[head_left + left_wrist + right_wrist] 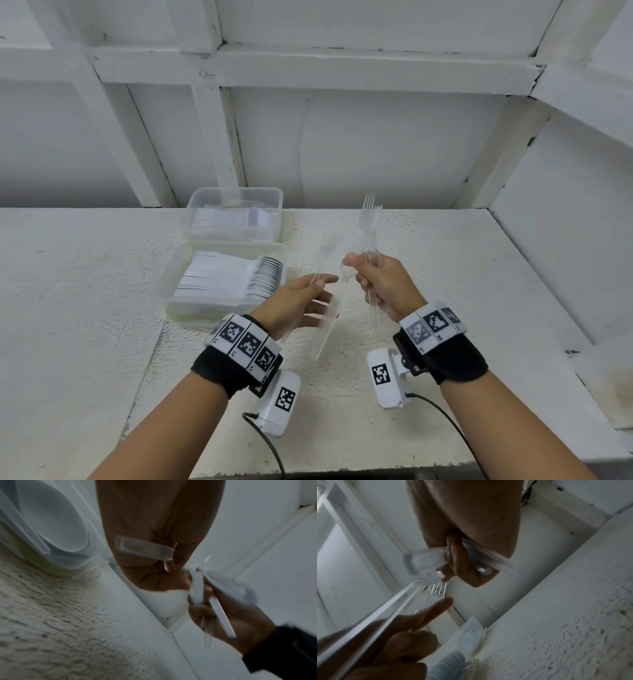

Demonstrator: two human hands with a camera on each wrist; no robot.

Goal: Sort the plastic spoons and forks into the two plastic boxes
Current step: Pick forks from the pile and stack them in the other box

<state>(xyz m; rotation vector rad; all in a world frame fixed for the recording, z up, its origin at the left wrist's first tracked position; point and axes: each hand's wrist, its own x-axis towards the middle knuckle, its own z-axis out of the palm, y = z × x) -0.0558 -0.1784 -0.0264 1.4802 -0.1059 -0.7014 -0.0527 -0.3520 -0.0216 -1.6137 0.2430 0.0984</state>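
1. Right hand (383, 286): fingers curled round a small bundle of clear plastic forks (368, 226), gripped at the handles, tines pointing up and away, held above the white rough-surfaced table (445, 274).
2. Left hand (301, 305): thumb and forefinger pinch one clear plastic utensil (325, 253) partway along its length; remaining fingers loosely spread beneath its handle. Its working end is blurred, so fork or spoon cannot be told for certain. The two hands sit just beside each other, thumbs near touching.
3. Near translucent rectangular plastic box (171, 274): left of the hands, holds a dense row of white plastic spoons (239, 279), bowls nested toward the right.
4. Far translucent rectangular plastic box (274, 195): directly behind the near one, holds a layer of clear utensils, probably forks.
5. Handling, judged: pieces are very light, thin, stiff yet brittle, and smooth enough to slide against one another. Best hold is on the flat handle, pinched across its width; tines could snag or snap if squeezed. A bundle wants an even grip so that no piece slips out.
6. Stage, judged: the separated piece goes to its matching box next.
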